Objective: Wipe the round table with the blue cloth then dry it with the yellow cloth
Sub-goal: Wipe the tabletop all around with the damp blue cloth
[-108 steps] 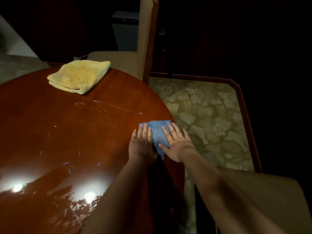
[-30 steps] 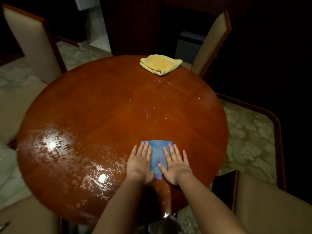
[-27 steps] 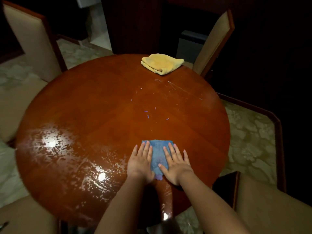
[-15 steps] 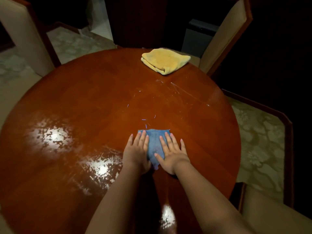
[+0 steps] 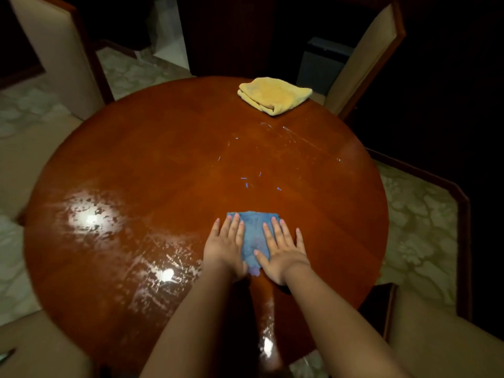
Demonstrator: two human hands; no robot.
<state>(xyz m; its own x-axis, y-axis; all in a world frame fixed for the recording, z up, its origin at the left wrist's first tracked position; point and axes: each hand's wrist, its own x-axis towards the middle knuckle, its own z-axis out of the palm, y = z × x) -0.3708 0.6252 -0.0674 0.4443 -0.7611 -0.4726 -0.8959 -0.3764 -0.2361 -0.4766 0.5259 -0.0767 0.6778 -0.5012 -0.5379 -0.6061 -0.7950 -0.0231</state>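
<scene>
Got both hands flat, fingers straight, on the blue cloth [image 5: 255, 236]: left hand [image 5: 225, 248], right hand [image 5: 282, 251]. Yellow cloth [image 5: 274, 95] sits folded at the table's [image 5: 136, 159] far edge.

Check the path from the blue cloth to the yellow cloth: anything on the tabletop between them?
Nothing solid. The blue cloth, pressed flat under the left hand and right hand, faces bare round table up to the folded yellow cloth at the far edge. Only small blue flecks and faint streaks lie between.
</scene>
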